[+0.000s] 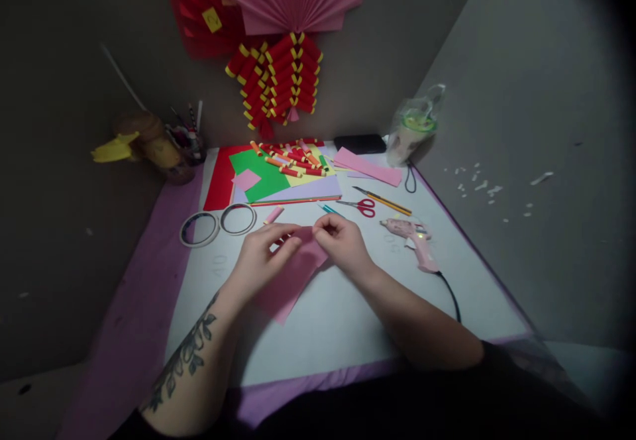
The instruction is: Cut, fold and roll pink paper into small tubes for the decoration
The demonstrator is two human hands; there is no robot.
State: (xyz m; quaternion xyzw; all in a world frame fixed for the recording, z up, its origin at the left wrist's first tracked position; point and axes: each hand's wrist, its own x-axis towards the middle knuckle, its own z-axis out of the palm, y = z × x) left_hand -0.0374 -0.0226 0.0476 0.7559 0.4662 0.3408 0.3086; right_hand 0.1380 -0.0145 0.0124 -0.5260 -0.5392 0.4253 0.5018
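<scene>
Has two tape rolls [217, 230] lying at left on the surface [348, 334], then curves the left hand [265, 251] by the pink paper [294, 277], with thumb and fingers narrowly parted; cannot tell whether gripping. Pinches the top of that paper, between both forearms, in the right hand [345, 244]. Has red-handled scissors [366, 203] and a pink glue gun [415, 234] lying farther right.

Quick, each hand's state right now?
Left hand: curled at the pink paper; whether it grips cannot be told.
Right hand: closed, pinching the paper's edge.
</scene>
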